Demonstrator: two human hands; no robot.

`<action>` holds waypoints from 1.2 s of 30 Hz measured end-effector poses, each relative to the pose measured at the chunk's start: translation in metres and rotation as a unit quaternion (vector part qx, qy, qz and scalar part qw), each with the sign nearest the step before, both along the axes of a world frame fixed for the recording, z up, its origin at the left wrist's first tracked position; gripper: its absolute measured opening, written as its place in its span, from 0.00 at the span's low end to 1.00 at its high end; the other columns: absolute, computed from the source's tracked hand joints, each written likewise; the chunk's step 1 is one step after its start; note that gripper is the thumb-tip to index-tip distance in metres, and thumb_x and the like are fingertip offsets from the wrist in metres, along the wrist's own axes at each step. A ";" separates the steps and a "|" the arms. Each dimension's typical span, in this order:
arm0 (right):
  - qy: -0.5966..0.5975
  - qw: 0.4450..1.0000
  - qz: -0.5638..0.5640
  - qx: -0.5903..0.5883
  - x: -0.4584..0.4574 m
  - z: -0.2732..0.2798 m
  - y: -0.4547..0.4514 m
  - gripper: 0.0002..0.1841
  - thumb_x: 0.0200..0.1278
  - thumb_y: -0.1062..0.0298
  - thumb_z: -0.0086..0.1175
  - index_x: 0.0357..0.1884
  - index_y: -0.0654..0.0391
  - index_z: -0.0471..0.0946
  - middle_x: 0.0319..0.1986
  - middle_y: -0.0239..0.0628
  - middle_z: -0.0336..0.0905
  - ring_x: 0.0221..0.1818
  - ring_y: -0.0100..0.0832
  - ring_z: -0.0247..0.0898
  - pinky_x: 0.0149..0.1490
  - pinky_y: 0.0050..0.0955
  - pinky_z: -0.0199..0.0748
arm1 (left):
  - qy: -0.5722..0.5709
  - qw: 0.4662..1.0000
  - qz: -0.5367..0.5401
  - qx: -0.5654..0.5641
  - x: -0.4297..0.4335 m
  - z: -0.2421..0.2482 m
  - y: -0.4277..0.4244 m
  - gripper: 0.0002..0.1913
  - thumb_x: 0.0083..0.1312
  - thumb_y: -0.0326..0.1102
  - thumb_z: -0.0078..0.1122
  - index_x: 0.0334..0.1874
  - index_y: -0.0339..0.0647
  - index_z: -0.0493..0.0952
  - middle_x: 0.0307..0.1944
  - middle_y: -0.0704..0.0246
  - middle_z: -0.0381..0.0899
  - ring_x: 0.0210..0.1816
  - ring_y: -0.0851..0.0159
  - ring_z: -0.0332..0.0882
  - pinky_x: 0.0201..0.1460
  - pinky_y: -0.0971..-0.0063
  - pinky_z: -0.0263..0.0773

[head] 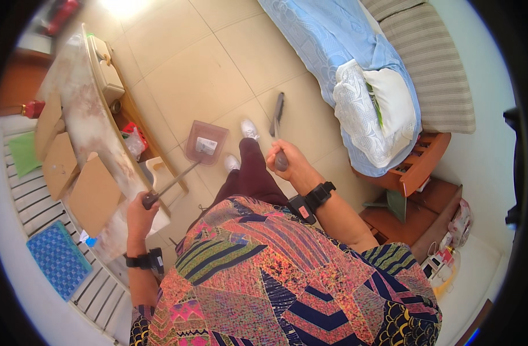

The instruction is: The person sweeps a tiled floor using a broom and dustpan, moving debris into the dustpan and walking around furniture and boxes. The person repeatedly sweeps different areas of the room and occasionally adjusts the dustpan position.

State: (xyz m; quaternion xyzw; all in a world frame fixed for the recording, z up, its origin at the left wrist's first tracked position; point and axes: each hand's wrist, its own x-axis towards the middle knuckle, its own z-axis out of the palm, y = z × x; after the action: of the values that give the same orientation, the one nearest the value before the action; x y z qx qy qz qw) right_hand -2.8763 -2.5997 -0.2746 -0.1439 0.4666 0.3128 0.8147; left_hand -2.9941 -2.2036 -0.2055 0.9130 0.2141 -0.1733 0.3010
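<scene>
My left hand (141, 218) is closed around the dark grip of a long-handled dustpan. The dustpan's thin handle slants down to its translucent mauve pan (212, 134) on the tiled floor, which bears a white label. My right hand (293, 161) grips the grey end of a broom handle. Beyond that hand, the narrow dark broom head (278, 113) is at floor level, to the right of my white shoes (248, 129) and apart from the pan. I cannot make out any debris in the pan.
A marble-patterned table (80, 86) with an open shelf stands at left, cardboard pieces (95, 194) on top. Behind it is a slatted rack (19, 190) with a blue cloth (60, 259). At right are a wooden sofa (424, 166) with a blue cover (316, 47) and a low brown cabinet (437, 194).
</scene>
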 end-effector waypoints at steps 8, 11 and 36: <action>-0.100 0.995 0.008 -0.028 0.007 0.000 -0.018 0.10 0.63 0.73 0.47 0.45 0.51 0.64 0.21 0.28 0.64 0.20 0.19 0.63 0.21 0.20 0.64 | -0.012 0.999 -0.033 0.035 -0.001 0.005 -0.002 0.17 0.52 0.33 0.66 0.44 0.39 0.76 0.35 0.56 0.81 0.38 0.53 0.80 0.41 0.66 0.73; -0.112 0.991 0.015 -0.075 -0.014 -0.007 -0.053 0.28 0.63 0.74 0.48 0.64 0.44 0.54 0.21 0.28 0.63 0.20 0.19 0.62 0.20 0.21 0.63 | 0.011 0.999 -0.017 0.036 0.000 0.007 -0.004 0.17 0.53 0.34 0.67 0.45 0.38 0.76 0.35 0.57 0.82 0.39 0.54 0.81 0.43 0.67 0.73; -0.095 0.972 0.086 -0.198 0.022 -0.079 -0.084 0.13 0.58 0.69 0.49 0.16 0.53 0.64 0.12 0.34 0.67 0.16 0.32 0.65 0.23 0.30 0.69 | 0.001 0.999 -0.006 0.048 -0.003 0.012 -0.010 0.19 0.51 0.41 0.70 0.43 0.42 0.78 0.34 0.60 0.82 0.38 0.54 0.80 0.41 0.65 0.74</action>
State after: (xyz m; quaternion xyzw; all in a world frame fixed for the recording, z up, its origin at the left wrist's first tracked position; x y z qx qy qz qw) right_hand -2.8544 -2.6839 -0.3535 -0.3711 0.4254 0.2674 0.7809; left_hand -2.9968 -2.2136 -0.1933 0.9274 0.2170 -0.1654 0.2558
